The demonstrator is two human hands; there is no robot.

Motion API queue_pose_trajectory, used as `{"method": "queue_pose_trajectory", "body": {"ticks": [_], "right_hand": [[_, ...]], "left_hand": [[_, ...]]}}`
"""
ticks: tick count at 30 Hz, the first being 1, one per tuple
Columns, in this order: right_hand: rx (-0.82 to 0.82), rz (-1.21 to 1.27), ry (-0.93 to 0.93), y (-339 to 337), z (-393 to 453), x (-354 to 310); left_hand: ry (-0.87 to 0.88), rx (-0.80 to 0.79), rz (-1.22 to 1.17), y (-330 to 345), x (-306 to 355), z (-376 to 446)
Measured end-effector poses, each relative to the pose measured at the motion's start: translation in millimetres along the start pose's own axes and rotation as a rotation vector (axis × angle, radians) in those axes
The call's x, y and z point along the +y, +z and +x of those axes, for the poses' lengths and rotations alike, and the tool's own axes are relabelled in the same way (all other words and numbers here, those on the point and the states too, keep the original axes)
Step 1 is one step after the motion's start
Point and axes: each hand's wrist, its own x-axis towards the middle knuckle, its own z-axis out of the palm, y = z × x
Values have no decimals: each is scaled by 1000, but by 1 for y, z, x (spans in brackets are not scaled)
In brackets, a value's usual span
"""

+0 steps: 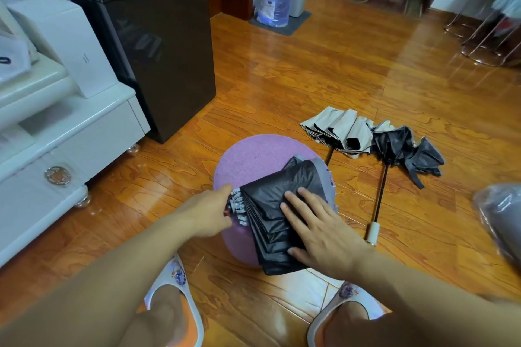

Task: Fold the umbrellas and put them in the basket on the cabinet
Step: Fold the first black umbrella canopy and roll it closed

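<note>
**Flattening the pleats before rolling**

The black-lined grey folding umbrella (284,205) lies on the round pink cushion stool (248,160). The left hand (210,213) pinches its rib end; the right hand (318,227) presses flat, fingers straight, on the stacked pleats. The person should keep the folds aligned before rolling. Two more collapsed umbrellas, beige (338,131) and black (406,149), lie on the wooden floor (310,70).

Layout around hands

Folded umbrella (282,205) on stool (253,158), between left hand (208,214) and right hand (318,228); two umbrellas (375,141) on floor (310,70) beyond right hand.

both hands (208,213) (324,229) fold black umbrella (270,197) on stool (248,158).
</note>
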Motion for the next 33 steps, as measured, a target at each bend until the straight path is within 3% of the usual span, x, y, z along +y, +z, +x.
{"method": "queue_pose_trajectory", "body": {"ticks": [4,6,9,11,14,17,25,30,33], "right_hand": [[-18,180,46,-7,-10,1],[-45,347,94,-11,-11,4],[-44,624,246,-28,-8,5],[59,861,442,-50,-8,1],[187,1543,829,-99,-12,-6],[218,2023,983,-142,-16,3],[181,2144,1117,-183,-22,19],[164,2132,1183,-170,-19,15],[197,2153,1220,-162,-17,11]], "left_hand": [[-12,-112,-160,-3,13,-4],[38,-95,-146,-4,22,-15],[219,162,38,-7,41,-38],[293,405,238,-10,59,-60],[313,669,400,-24,87,-90],[398,776,396,-35,109,-106],[624,829,351,-34,129,-114],[689,746,335,-22,106,-108],[633,660,251,-17,99,-107]]}}
